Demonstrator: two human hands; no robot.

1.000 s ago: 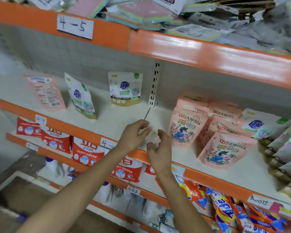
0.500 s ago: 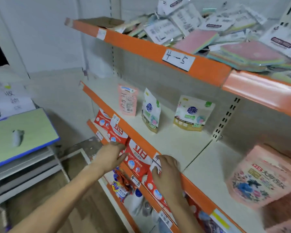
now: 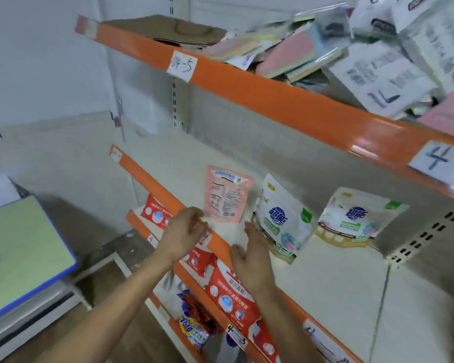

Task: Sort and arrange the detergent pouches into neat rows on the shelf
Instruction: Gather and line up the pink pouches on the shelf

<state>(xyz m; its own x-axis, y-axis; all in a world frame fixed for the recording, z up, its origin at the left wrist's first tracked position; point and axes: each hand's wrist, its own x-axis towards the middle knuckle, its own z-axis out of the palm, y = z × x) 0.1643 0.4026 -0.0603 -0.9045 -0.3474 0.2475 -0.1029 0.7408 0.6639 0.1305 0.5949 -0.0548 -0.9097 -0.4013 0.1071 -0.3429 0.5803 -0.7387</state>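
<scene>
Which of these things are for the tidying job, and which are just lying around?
For the job:
pink pouch
left white pouch
right white pouch
middle shelf
left hand and right hand

Just lying about:
sponge packs on the top shelf
cardboard
green table

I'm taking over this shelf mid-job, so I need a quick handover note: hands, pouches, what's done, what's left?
Hands: the left hand is open, fingers loosely curled by the lower left corner of the pink pouch; blur hides any contact. The right hand is open just below its lower right, holding nothing.
Pouches: all three stand on the middle shelf. The pink pouch shows its back label; the nearer white pouch sits angled; the farther white pouch faces front.
Done: three upright, spaced apart.
Left: probably turn the pink one, square the angled one, close the gaps.
</scene>
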